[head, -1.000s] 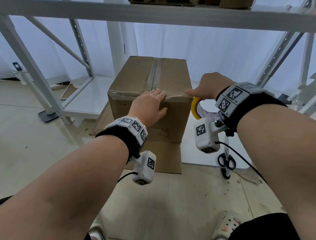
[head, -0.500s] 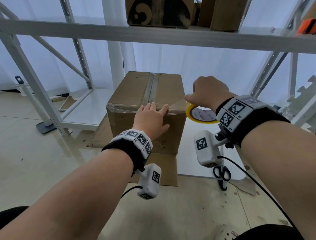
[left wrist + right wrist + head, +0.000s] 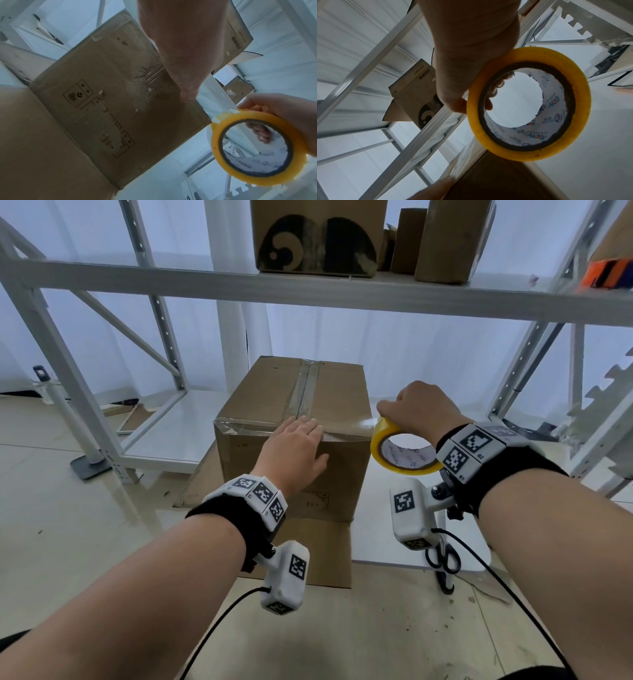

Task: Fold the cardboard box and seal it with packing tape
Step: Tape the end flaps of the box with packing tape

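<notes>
Here, a person's left hand [image 3: 297,451] lies flat, fingers straight, over the near top edge of a closed brown cardboard box [image 3: 274,392], pressing a glossy clear strip of tape [image 3: 346,426] that runs along that edge. Just off the box's near right corner, the right hand [image 3: 419,409] curls around a yellow-rimmed roll of packing tape [image 3: 402,451], thumb on the outer rim and fingers hooked through its printed white core; the strip stretches taut from roll to box. The box's matte front face bears faint stamped handling symbols and a scuffed patch showing corrugated ribs, seen in the left wrist view. A second band of tape [image 3: 306,388] covers the centre seam of the top flaps. The box stands on a flattened sheet of cardboard [image 3: 329,553] at the front edge of a white low shelf [image 3: 164,440] of a metal rack, with black-handled scissors [image 3: 443,568] on that edge to the right. Farther back, on the upper shelf [image 3: 205,282], stand more cardboard boxes [image 3: 318,236], one printed with black rounded shapes, before pale curtains.
</notes>
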